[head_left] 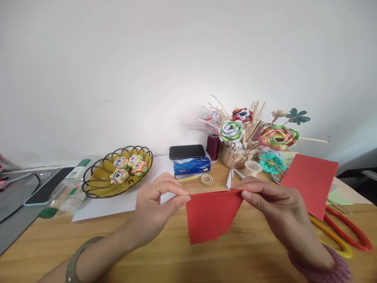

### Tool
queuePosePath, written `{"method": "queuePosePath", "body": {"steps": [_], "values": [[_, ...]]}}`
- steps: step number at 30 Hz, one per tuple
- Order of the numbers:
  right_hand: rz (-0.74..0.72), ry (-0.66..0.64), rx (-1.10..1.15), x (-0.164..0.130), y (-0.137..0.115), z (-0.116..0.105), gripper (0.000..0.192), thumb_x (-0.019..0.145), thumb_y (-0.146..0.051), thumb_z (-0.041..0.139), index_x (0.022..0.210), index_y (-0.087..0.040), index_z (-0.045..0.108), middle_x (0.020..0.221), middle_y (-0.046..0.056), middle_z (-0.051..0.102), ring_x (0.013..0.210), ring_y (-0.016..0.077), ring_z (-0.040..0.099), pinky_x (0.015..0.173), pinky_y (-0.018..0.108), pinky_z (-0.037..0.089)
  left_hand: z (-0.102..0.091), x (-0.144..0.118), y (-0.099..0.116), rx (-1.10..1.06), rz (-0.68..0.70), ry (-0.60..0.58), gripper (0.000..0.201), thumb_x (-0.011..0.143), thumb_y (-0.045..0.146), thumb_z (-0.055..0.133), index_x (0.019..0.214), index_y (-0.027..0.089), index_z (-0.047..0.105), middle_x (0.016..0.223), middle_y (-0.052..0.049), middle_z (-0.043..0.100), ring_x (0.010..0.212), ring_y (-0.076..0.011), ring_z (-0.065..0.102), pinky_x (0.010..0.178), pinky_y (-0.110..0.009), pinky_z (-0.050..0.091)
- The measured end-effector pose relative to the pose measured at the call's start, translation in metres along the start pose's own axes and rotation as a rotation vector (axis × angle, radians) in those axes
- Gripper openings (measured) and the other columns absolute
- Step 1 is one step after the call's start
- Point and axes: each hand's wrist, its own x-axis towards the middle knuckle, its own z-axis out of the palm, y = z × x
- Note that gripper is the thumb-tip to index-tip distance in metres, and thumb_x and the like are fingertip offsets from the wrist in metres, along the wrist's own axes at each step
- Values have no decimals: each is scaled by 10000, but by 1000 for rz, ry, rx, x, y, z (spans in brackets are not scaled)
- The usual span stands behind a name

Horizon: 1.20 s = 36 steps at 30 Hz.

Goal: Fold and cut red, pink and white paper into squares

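Note:
A sheet of red paper hangs above the wooden table, its upper edge doubled over in a narrow band. My left hand, with a ring on one finger, pinches the top left corner between thumb and fingers. At the top right corner, the thumb and fingers of my right hand are closed on the same paper. Its lower edge hangs free, slightly slanted. A second red sheet lies to the right, beyond my right hand.
A woven basket with several paper flowers stands at the left, near plastic bottles. A phone rests on a blue tissue pack. Behind the hands stands a pot of paper flowers and sticks. Scissors lie at the right.

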Motion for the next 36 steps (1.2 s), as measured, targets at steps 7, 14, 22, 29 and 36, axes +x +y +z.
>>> {"method": "queuePosePath", "body": {"steps": [7, 14, 22, 29, 36], "values": [[216, -95, 6, -6, 12, 11, 758, 798, -572, 580, 1442, -265, 323, 1258, 134, 601, 1077, 260, 611, 868, 430, 528, 11, -1, -15, -117, -592, 221, 188, 679, 339, 746, 660, 159, 694, 617, -1, 625, 537, -96, 499, 497, -205, 395], [324, -293, -255, -31, 35, 15, 670, 854, -538, 506, 1437, -268, 314, 1293, 134, 563, 908, 229, 673, 662, 345, 590, 17, -22, -30, 58, -894, -146, 230, 721, 339, 614, 744, 126, 697, 698, -41, 676, 589, -101, 547, 571, -208, 443], [41, -394, -740, -49, 58, 16, 411, 900, -432, 430, 1210, -231, 610, 1274, 158, 533, 1064, 305, 592, 901, 539, 480, 9, -17, -46, 496, -843, -600, 78, 642, 199, 637, 634, 208, 714, 696, -1, 712, 694, -173, 633, 610, -248, 430], [-631, -605, -978, -57, 70, 14, 408, 935, -174, 361, 1306, -222, 523, 1349, 100, 533, 1245, 222, 480, 951, 402, 485, 13, -9, -38, 790, -703, -740, 165, 675, 175, 574, 732, 246, 712, 794, -1, 728, 781, -219, 659, 638, -282, 445], [-527, -661, -972, -61, 77, 14, 451, 921, -123, 370, 1350, -229, 462, 1386, 93, 496, 1293, 205, 424, 982, 437, 462, 14, -8, -37, 908, -637, -815, 133, 739, 247, 547, 778, 248, 674, 817, -3, 721, 782, -224, 663, 629, -286, 470]]}}
